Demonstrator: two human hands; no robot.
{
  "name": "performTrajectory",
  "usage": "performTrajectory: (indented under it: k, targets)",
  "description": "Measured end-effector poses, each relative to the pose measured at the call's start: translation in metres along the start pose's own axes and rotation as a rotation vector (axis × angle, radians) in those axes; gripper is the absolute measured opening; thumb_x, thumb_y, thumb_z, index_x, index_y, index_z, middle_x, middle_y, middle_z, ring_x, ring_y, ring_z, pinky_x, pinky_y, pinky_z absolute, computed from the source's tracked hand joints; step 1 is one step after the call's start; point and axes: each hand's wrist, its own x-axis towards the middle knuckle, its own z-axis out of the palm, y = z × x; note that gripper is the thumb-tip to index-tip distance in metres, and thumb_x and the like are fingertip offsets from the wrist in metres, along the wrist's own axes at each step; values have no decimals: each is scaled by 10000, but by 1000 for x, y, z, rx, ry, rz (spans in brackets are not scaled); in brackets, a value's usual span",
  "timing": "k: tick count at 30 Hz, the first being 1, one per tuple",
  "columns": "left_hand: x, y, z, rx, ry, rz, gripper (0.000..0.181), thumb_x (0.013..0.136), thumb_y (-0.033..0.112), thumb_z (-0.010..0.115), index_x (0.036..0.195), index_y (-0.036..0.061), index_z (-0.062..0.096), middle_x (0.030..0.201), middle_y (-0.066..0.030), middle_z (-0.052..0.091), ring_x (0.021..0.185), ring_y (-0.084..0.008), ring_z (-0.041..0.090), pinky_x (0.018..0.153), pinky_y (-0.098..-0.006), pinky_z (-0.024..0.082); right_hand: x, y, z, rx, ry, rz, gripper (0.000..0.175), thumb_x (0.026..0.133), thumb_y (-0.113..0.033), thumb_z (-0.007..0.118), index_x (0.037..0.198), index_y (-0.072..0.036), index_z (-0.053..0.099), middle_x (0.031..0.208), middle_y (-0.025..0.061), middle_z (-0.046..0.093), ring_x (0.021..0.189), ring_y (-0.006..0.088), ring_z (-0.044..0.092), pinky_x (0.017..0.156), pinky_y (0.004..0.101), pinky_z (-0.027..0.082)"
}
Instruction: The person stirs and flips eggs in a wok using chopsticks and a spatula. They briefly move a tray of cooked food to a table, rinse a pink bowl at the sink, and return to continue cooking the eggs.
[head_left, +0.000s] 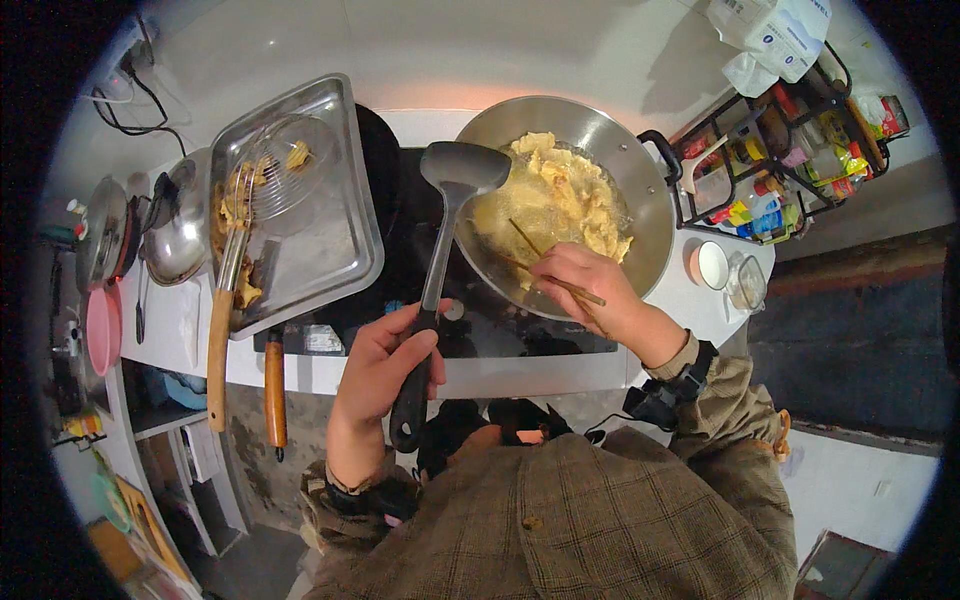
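My left hand (386, 360) grips the black handle of a spatula (442, 232), whose broad dark blade is raised beside the left rim of a steel wok (652, 247). Over the near side of the wok, my right hand (589, 285) holds a pair of wooden chopsticks (529, 238), their tips pointing into the pan. Golden fried pieces (574, 195) float clumped in bubbling oil (514, 202), mostly toward the back and right. The chopstick tips are close to the oil; whether they touch a piece I cannot tell.
Left of the wok, a rectangular metal tray (322, 262) holds a wire strainer (281, 176), a wooden-handled fork (225, 315) and several fried pieces (246, 289). A black wire rack (739, 161) of seasonings stands right, near a white bowl (709, 265). Another wooden handle (275, 394) juts past the counter edge.
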Motion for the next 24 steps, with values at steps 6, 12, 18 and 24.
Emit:
performTrajectory:
  k: [6, 12, 18, 24]
  targets:
    - [2, -2, -4, -5, -1, -21, 328, 889, 105, 498, 1205, 16, 510, 604, -49, 578, 483, -86, 521, 457, -206, 421, -5, 19, 5, -112, -92, -3, 185, 745, -24, 639, 924, -53, 601, 840, 88, 547, 683, 266, 576, 571, 336, 472]
    - [7, 0, -4, 8, -14, -24, 330, 887, 105, 501, 1204, 16, 509, 603, -48, 577, 482, -86, 522, 453, -203, 421, -16, 23, 4, 28, -129, 277, 171, 702, -49, 630, 867, -64, 591, 821, 77, 508, 686, 264, 574, 576, 349, 479]
    - [8, 3, -3, 7, -16, -36, 340, 883, 99, 502, 1212, 15, 506, 606, -50, 578, 487, -89, 522, 462, -208, 425, -9, 3, -6, 87, -21, 109, 153, 735, 22, 604, 877, -36, 616, 823, 76, 544, 675, 244, 562, 566, 319, 460]
    - [9, 6, -3, -2, 4, -20, 344, 884, 107, 505, 1212, 2, 503, 610, -56, 579, 485, -92, 519, 462, -212, 421, 7, 12, -17, 232, 175, 244, 100, 826, -17, 570, 904, 13, 625, 799, 103, 573, 700, 204, 558, 603, 291, 441]
